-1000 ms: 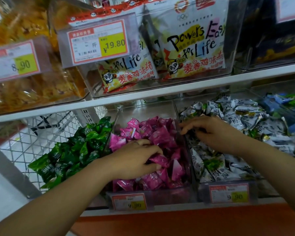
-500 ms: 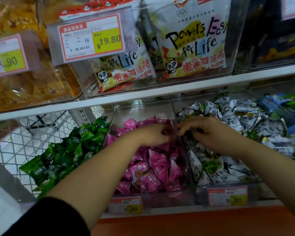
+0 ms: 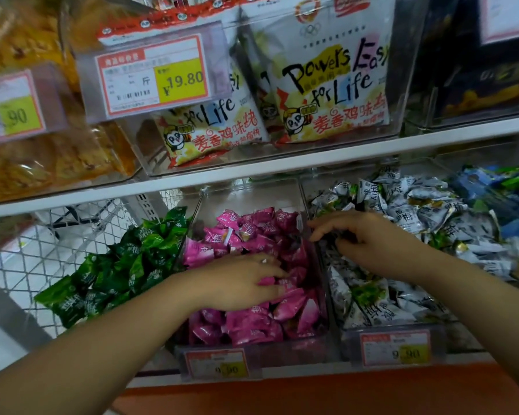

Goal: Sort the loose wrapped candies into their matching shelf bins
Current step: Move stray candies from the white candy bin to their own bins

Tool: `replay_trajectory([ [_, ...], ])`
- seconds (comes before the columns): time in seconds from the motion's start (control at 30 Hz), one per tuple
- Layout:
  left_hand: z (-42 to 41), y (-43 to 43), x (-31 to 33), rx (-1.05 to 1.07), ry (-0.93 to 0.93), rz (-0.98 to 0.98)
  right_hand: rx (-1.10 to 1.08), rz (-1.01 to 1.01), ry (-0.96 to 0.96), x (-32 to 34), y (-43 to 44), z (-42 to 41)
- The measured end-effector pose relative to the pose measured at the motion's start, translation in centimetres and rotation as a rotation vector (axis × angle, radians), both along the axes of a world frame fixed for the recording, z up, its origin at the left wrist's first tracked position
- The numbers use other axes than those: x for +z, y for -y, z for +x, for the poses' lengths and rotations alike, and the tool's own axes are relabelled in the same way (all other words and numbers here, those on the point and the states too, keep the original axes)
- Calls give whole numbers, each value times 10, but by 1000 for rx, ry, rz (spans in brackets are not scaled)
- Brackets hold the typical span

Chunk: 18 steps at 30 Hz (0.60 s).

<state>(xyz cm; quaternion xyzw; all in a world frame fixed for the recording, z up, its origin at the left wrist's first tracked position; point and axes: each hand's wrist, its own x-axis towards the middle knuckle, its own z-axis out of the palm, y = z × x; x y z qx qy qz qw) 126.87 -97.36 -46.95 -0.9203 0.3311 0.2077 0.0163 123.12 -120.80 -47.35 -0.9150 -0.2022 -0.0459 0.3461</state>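
Store shelving (image 3: 282, 172) holds clear bins (image 3: 297, 351) of green, pink and silver candies (image 3: 252, 235).

upper shelf: panda-printed "Powers Easy for Life" snack bags (image 3: 333, 85) in clear bin, ¥19.80 price tag (image 3: 153, 74) on its front | far left: orange-yellow fried snacks (image 3: 42, 163), blurred price tag ending 90 (image 3: 12, 107) | upper right: dark packets (image 3: 477, 79) | lower left: white wire mesh (image 3: 42, 253) | bottom: orange strip (image 3: 312, 393)

The pink candies (image 3: 252, 324) lie heaped in the clear middle bin (image 3: 282, 353), their wrappers crinkled, the pile higher toward the back. Just left of that bin, the dark green candies (image 3: 117, 271) slope in a loose heap. Just right of it, silver-white candies (image 3: 432, 217) printed with green fill the neighbouring clear bin (image 3: 349, 345).
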Motion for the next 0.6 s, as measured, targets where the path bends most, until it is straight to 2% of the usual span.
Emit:
replay_trajectory([
  [0.17,0,-3,-6,-10,54,-35,1,-17,-1,1,0,-4],
  [0.27,0,-2,-2,-10,23,-55,1,-2,-23,3,-2,-7],
  [0.37,9,6,17,-31,17,-169,-3,20,-30,5,-3,-7],
  [0.5,50,25,36,65,142,-356,-3,34,-48,6,-3,-3],
  [0.6,81,44,23,32,188,-310,4,62,-33,0,0,3],
])
